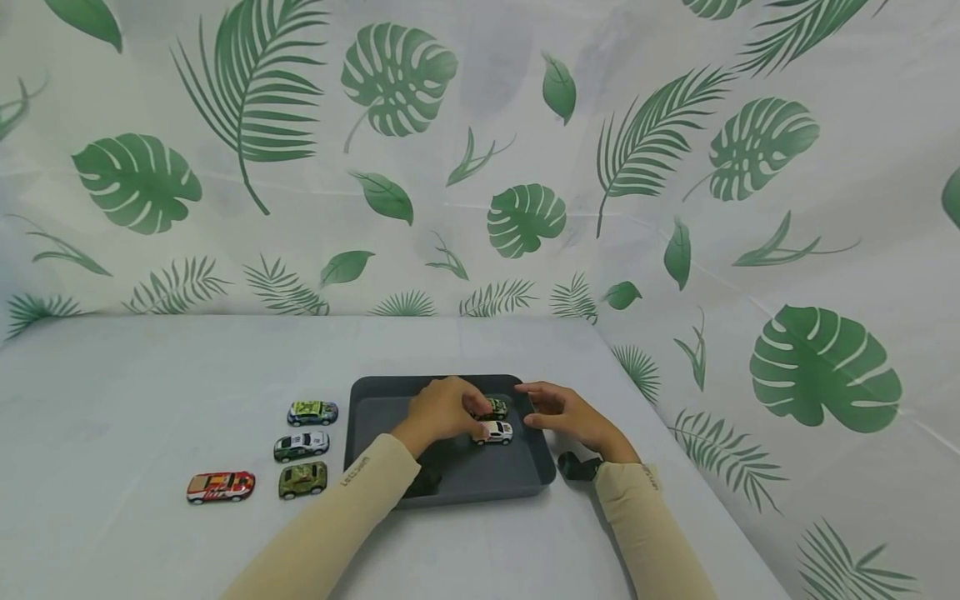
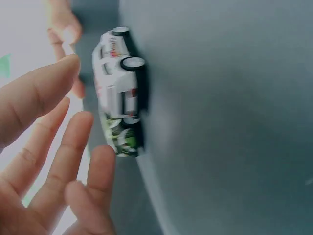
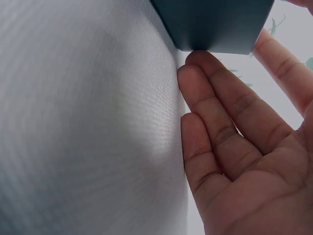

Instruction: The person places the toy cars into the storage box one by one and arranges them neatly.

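In the head view my left hand [image 1: 444,408] is over the dark grey tray [image 1: 378,429], close to a white toy car [image 1: 497,432]. Behind that car sits a green camouflage toy car [image 1: 497,408], partly hidden by the fingers. The left wrist view has the white car [image 2: 115,81] and the green one [image 2: 122,137] side by side, with the thumb and fingers of the left hand [image 2: 54,147] spread apart beside them. My right hand [image 1: 573,417] is at the tray's right side. Its fingers look loosely extended near the tray wall [image 3: 215,29], holding nothing.
Left of the tray stand a yellow-green and blue toy car [image 1: 312,412], a white and dark green one [image 1: 301,446], an olive camouflage one [image 1: 303,480] and a red one [image 1: 221,487]. A leaf-patterned backdrop [image 1: 465,233] rises behind and to the right of the white table [image 1: 135,400].
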A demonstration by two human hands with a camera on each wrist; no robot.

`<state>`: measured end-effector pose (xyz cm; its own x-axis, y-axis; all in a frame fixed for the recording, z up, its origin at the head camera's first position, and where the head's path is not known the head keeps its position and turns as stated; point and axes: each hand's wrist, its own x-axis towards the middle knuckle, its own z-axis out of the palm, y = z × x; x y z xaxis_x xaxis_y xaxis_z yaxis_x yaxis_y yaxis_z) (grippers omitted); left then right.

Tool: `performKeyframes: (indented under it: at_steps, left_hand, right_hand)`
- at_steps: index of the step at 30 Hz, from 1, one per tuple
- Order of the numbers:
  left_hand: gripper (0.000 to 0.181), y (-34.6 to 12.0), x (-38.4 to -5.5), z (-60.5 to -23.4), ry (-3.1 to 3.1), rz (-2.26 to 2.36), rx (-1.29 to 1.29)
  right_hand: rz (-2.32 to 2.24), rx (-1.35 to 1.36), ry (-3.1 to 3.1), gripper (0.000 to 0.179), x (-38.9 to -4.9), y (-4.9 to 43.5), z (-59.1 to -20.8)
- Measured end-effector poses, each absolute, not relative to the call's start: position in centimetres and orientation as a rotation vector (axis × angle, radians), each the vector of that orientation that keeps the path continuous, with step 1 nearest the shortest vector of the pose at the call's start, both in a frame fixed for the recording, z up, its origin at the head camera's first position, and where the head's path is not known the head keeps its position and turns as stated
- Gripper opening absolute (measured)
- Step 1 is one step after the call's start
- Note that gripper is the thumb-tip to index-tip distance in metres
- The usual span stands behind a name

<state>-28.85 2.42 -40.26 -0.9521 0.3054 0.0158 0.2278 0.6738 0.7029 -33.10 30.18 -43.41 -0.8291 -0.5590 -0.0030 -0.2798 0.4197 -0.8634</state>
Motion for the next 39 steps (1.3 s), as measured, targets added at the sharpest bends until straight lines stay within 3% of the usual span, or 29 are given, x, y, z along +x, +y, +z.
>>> performKeyframes:
  at_steps: [19, 39]
  left_hand:
    - [0.039, -2.7, -27.9, -36.5, 2.407, 1.429, 0.661]
    - [0.048, -7.9, -25.9, -37.7, 2.184, 1.676, 0.908]
  right_hand:
    - [-1.355, -0.713, 2.411, 0.061, -33.1, 30.1, -43.6]
    - [-1.363, -0.730, 2.399, 0.062, -33.2, 30.2, -43.4]
